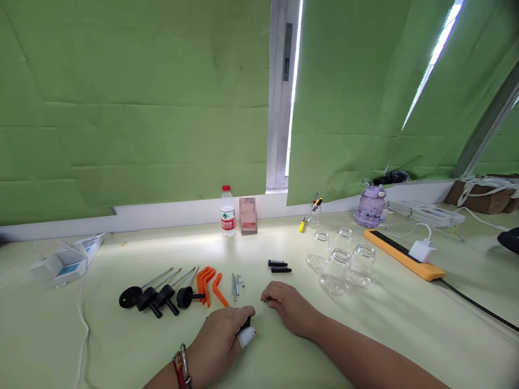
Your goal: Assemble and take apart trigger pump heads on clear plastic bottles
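My left hand, with white tape round one finger, is closed on a black part that is mostly hidden by the fingers. To its right, my right hand rests low over the table, its fingertips pinched on a tiny metallic piece too small to name. Several thin bolts lie just beyond my hands with a few small nuts. Orange bent handles and black cranks with metal shafts are laid out to the left. Black ridged parts lie ahead of my right hand.
Several glass jars stand at the right, beside an orange power strip with a white plug. A water bottle, a jar holding screwdrivers and a purple bottle stand farther back. A white cable runs along the left.
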A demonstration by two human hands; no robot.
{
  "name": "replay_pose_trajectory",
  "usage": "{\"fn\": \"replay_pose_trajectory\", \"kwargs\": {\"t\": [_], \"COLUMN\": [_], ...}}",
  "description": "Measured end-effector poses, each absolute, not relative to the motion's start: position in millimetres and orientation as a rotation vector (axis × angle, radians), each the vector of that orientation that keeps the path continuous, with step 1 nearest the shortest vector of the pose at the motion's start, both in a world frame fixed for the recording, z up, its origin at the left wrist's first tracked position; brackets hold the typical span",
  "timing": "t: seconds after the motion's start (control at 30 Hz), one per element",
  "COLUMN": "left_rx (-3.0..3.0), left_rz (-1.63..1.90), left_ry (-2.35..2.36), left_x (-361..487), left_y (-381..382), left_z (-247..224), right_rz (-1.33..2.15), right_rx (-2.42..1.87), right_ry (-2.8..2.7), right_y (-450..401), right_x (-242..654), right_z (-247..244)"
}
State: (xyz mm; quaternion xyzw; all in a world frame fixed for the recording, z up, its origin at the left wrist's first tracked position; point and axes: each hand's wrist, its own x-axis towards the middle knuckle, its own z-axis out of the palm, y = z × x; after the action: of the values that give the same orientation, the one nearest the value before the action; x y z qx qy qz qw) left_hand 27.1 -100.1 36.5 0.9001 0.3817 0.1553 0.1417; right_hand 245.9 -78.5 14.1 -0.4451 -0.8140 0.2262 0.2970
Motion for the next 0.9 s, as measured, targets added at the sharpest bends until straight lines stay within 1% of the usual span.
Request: {"fn": "replay_pose_trajectory", "kwargs": {"t": [0.2,0.43,0.9], "left_rx": [2.601,2.584,2.571], "left_rz": [0.438,0.420,0.409], "left_ry": [1.029,1.011,0.987], "left_x": [28.0,27.0,27.9], "left_y": [-100.2,-102.7,-101.9], "left_z": [42.5,44.2,39.8], "right_rz": [0.695,0.908,1.002], "right_rx": [-1.237,-1.221,-1.191], "right_ry": [-2.030,-1.831,-1.807], "right_y": [-76.8,-70.5,-71.3], "right_x": [255.7,266.8,269.4], "right_z": [12.6,6.8,4.1]}}
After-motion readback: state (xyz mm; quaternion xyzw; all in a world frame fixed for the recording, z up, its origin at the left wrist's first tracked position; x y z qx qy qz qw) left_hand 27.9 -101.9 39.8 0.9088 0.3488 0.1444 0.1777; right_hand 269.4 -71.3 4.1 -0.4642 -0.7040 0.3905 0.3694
